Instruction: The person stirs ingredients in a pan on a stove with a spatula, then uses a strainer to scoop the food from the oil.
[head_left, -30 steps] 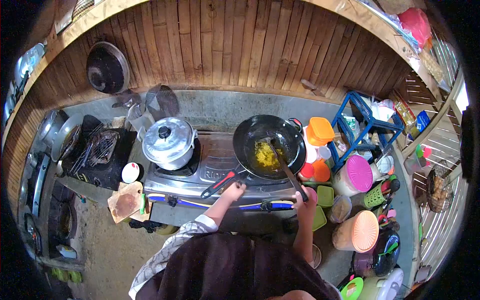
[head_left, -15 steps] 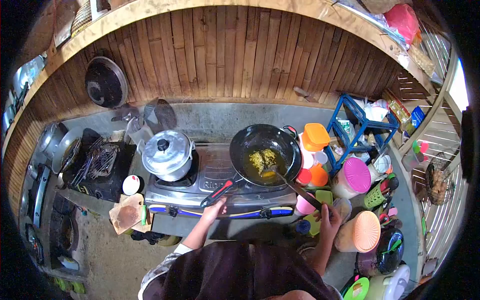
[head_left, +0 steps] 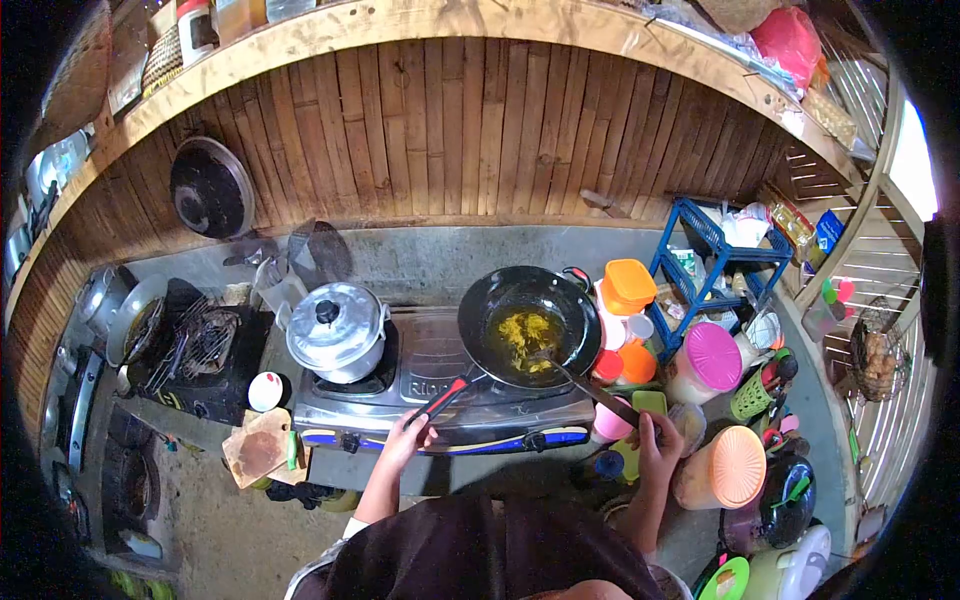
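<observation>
A black wok (head_left: 575,300) stands on the right burner of a two-burner gas stove (head_left: 440,345). In it lies a yellow, finely chopped mixture (head_left: 525,335) in oil. My left hand (head_left: 408,436) is closed around the end of the wok's red-and-black handle (head_left: 445,397). On the right, the fingers of my right hand (head_left: 657,442) are wrapped round the dark handle of a spatula (head_left: 595,388). The spatula's blade rests in the wok at the lower right edge of the mixture and is partly hidden there. A lidded aluminium pot (head_left: 335,335) sits on the left burner.
Orange containers (head_left: 628,287) and a pink-lidded jar (head_left: 712,358) crowd the wok's right side. A peach-lidded container (head_left: 738,467) stands beside my right hand. Behind them is a blue rack (head_left: 680,265). A cutting board (head_left: 258,448) with a green-handled knife and a charred grill (head_left: 205,335) are left.
My left hand has moved left and now wraps the end of the wok handle. The spatula has stirred the mixture, which is spread differently. The camera view has tilted up slightly.
</observation>
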Tool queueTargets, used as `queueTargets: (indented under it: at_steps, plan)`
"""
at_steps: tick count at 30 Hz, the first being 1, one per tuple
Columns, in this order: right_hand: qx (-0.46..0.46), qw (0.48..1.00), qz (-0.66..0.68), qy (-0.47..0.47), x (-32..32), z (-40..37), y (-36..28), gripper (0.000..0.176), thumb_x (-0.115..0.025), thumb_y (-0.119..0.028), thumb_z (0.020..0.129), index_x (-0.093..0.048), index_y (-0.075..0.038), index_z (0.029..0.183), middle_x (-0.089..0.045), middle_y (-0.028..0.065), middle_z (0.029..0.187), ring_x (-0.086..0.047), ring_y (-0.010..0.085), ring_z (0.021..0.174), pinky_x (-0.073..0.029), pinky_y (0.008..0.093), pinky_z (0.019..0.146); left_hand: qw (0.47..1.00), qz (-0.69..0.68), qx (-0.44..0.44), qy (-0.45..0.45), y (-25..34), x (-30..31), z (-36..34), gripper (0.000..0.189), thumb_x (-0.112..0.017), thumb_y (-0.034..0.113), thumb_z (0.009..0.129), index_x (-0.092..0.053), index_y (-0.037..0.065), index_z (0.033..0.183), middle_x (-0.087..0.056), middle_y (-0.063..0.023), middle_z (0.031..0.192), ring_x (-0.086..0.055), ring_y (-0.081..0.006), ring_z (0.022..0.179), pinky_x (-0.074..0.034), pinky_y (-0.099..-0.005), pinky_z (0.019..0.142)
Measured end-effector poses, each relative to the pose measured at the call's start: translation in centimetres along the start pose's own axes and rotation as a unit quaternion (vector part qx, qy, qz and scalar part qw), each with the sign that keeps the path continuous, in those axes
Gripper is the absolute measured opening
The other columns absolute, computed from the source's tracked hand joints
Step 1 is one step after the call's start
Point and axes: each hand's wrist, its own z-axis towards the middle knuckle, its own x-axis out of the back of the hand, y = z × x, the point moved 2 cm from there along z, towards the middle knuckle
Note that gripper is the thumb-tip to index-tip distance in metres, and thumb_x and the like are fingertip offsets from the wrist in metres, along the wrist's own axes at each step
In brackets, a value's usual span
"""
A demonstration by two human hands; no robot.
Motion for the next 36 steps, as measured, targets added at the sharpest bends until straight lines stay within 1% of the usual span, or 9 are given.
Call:
queueTargets:
  at_steps: [6,11,22,24,26,28,30,31,36]
  plan:
    - [-0.060,0.989,0.083,-0.105,-2.6,0.0,3.5,0.015,-0.059,-0.007,0.081,-0.058,0.000,0.094,-0.058,0.0049,0.073,-0.055,0.0093,0.056,-0.043,0.0208,0.052,0.992,-0.128,-0.003,0.004,0.9,-1.1,-0.8,0.032,-0.047,0.017,0.089,-0.042,0.005,0.119,-0.052,-0.0049,0.065,-0.043,-0.0095,0.052,-0.034,-0.0214,0.049]
    - [-0.122,0.963,-0.019,-0.241,-6.0,-0.6,5.0,0.034,-0.057,-0.008,0.082,-0.049,0.001,0.114,-0.059,0.0074,0.084,-0.059,0.0107,0.063,-0.044,0.0215,0.046,0.980,-0.198,0.002,-0.029,0.8,-1.2,-0.6,0.038,-0.047,0.014,0.089,-0.040,0.009,0.125,-0.040,0.0001,0.061,-0.034,-0.0077,0.049,-0.029,-0.0213,0.047]
    - [-0.122,0.965,0.008,-0.231,-8.4,-2.0,6.5,0.041,-0.058,-0.009,0.081,-0.045,-0.002,0.119,-0.059,0.0091,0.089,-0.057,0.0086,0.059,-0.044,0.0210,0.046,0.972,-0.231,0.009,-0.036,0.4,-1.1,-0.4,0.036,-0.047,0.013,0.089,-0.041,0.009,0.124,-0.036,0.0015,0.060,-0.032,-0.0070,0.049,-0.028,-0.0201,0.046]
    - [-0.140,0.961,-0.037,-0.234,-6.6,-1.7,7.2,0.040,-0.058,-0.014,0.081,-0.047,-0.002,0.118,-0.060,0.0121,0.091,-0.060,0.0149,0.068,-0.048,0.0269,0.057,0.971,-0.234,0.011,-0.040,0.4,-1.1,-0.4,0.035,-0.047,0.013,0.089,-0.042,0.009,0.124,-0.037,0.0011,0.060,-0.033,-0.0070,0.048,-0.029,-0.0201,0.046]
    - [0.022,0.969,-0.161,-0.186,-4.9,-1.7,9.5,0.038,-0.057,-0.018,0.081,-0.050,-0.001,0.114,-0.061,0.0144,0.095,-0.059,0.0218,0.081,-0.047,0.0319,0.073,0.976,-0.215,0.014,-0.038,0.5,-1.0,-0.5,0.035,-0.046,0.013,0.089,-0.042,0.009,0.124,-0.039,0.0002,0.060,-0.033,-0.0069,0.048,-0.029,-0.0200,0.046]
    - [0.013,0.980,-0.090,-0.176,-3.5,-2.0,5.5,0.036,-0.057,-0.020,0.081,-0.053,0.000,0.110,-0.061,0.0158,0.096,-0.057,0.0253,0.090,-0.042,0.0332,0.083,0.976,-0.214,0.018,-0.036,0.8,-1.2,-0.7,0.035,-0.046,0.013,0.089,-0.042,0.009,0.124,-0.040,-0.0001,0.060,-0.033,-0.0069,0.048,-0.029,-0.0200,0.046]
    - [-0.121,0.977,-0.127,-0.124,-1.8,-2.2,4.6,0.033,-0.057,-0.019,0.081,-0.056,0.001,0.107,-0.062,0.0146,0.094,-0.058,0.0208,0.086,-0.043,0.0303,0.079,0.976,-0.214,0.021,-0.035,1.0,-1.2,-0.7,0.035,-0.046,0.013,0.089,-0.042,0.009,0.123,-0.041,-0.0004,0.061,-0.033,-0.0069,0.048,-0.029,-0.0201,0.046]
    - [-0.058,0.991,-0.088,-0.086,-1.6,-2.1,2.8,0.020,-0.059,-0.010,0.081,-0.060,0.001,0.098,-0.051,-0.0008,0.064,-0.045,0.0050,0.051,-0.035,0.0204,0.045,0.976,-0.214,0.023,-0.032,1.0,-1.2,-0.7,0.035,-0.046,0.013,0.089,-0.042,0.009,0.124,-0.041,-0.0003,0.061,-0.033,-0.0069,0.048,-0.029,-0.0200,0.045]
    - [-0.044,0.996,-0.073,-0.023,1.6,-2.2,1.7,0.013,-0.057,-0.009,0.083,-0.062,0.000,0.090,-0.046,-0.0049,0.056,-0.037,0.0017,0.044,-0.027,0.0186,0.040,0.977,-0.209,0.015,-0.042,0.6,-1.0,-0.4,0.035,-0.046,0.013,0.089,-0.042,0.009,0.124,-0.042,-0.0001,0.061,-0.033,-0.0069,0.047,-0.028,-0.0199,0.045]
